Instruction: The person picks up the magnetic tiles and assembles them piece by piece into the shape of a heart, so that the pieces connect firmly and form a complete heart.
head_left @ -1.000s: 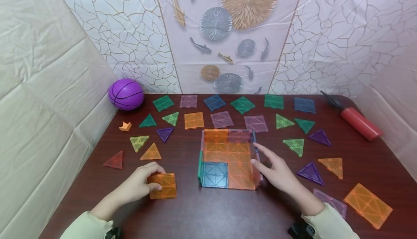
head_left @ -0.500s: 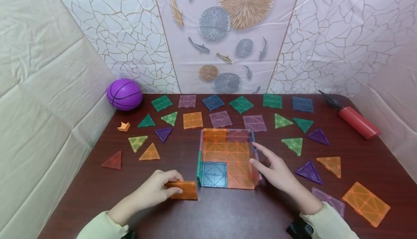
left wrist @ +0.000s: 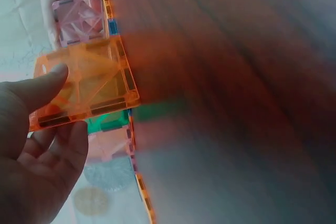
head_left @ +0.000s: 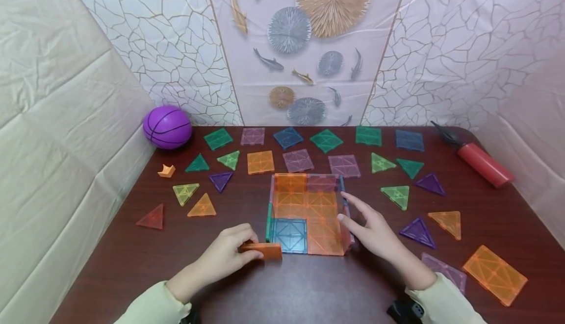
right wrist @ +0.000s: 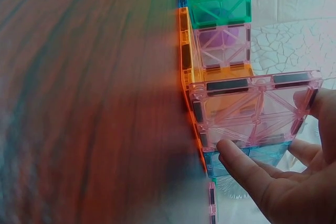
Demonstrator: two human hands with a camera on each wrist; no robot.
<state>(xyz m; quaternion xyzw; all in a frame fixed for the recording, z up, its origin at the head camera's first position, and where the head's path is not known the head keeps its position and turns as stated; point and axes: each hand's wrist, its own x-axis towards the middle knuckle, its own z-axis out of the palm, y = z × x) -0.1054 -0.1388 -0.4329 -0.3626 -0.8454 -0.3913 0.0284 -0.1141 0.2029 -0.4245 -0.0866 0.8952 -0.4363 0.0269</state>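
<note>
My left hand (head_left: 229, 253) pinches an orange square magnetic tile (head_left: 271, 251), thumb on its near face. The tile stands upright at the front left corner of a low box built of magnetic tiles; whether it touches the box I cannot tell. The box has a floor of orange tiles (head_left: 325, 236) and a pale blue tile (head_left: 290, 236), with walls at the back, left and right. A green tile (head_left: 269, 223) forms part of the left wall. My right hand (head_left: 375, 231) holds the right wall, its thumb and fingers on either side of a pink tile (right wrist: 254, 111).
Loose square tiles, such as a green one (head_left: 326, 140), lie in rows behind the box. Triangles lie to both sides. An orange rectangle (head_left: 495, 275) lies front right. A purple ball (head_left: 167, 127) and a red pump (head_left: 484, 164) stand at the back corners.
My left hand has moved right with the orange tile, from the left of the table to the box's front left corner, and turned it more upright. The right hand has stayed at the right wall.
</note>
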